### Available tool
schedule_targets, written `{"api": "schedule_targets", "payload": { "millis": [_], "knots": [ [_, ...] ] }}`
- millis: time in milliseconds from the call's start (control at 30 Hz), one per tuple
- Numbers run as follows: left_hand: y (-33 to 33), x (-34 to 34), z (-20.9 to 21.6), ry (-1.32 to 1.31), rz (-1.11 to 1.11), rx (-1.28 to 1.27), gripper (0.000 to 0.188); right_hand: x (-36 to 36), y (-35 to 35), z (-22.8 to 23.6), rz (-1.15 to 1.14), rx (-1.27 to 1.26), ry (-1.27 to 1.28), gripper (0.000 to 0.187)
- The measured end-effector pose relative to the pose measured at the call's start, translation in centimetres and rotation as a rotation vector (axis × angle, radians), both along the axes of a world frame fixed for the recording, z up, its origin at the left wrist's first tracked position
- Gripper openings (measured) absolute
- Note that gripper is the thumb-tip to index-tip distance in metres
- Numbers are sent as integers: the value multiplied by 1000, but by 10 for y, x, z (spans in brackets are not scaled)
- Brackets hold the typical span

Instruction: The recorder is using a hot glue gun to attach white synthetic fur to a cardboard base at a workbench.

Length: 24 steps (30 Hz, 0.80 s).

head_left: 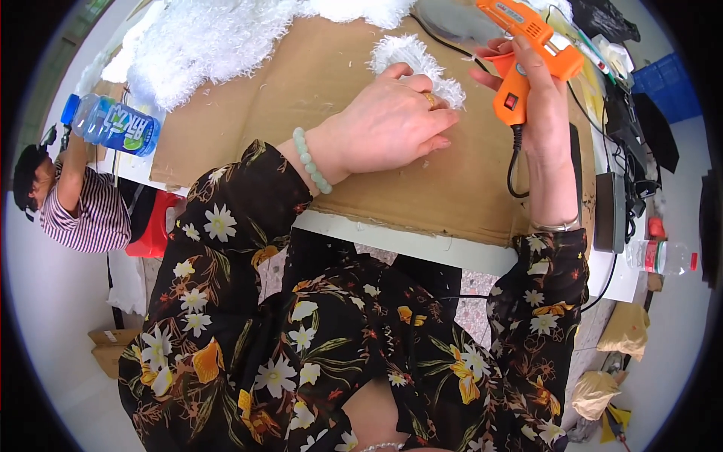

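In my right hand (544,113) I hold an orange glue gun (514,92) upright, my fingers closed round its handle and a black cord trailing from its base. Its nozzle end is at the top edge of the picture. A small white fluffy piece (407,51) lies on the brown cardboard (301,90). Over its near edge, my left hand (388,124) rests with bent fingers, closed on the piece. Some fingertips are hidden beneath the hand. Thumb and forefinger point right, a little apart.
A heap of white fluffy material (203,45) covers the far left. Beside it is a water bottle with a blue cap (124,124). At right stand a black power strip (608,211), a red-capped bottle (663,258) and a blue crate (669,87). Another person (86,203) is at far left.
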<state>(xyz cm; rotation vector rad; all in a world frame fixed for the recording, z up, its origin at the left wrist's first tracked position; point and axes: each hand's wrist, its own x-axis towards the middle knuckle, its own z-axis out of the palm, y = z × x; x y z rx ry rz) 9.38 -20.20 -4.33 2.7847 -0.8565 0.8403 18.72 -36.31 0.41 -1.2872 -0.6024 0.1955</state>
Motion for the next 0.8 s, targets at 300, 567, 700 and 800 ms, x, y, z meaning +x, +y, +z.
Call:
{"api": "schedule_targets", "payload": {
  "millis": [300,567,700,800],
  "knots": [
    [11,-1,13,147,-31,-208,23,3,12,-34,118,-149,173,26],
    [48,-14,30,246,61,-737,24,0,14,-32,130,-177,156,26],
    [31,-11,25,247,-72,-332,14,0,10,-32,120,-155,135,26],
    [27,-8,16,151,-48,-212,15,2,11,-34,126,-178,148,26]
  ]
}}
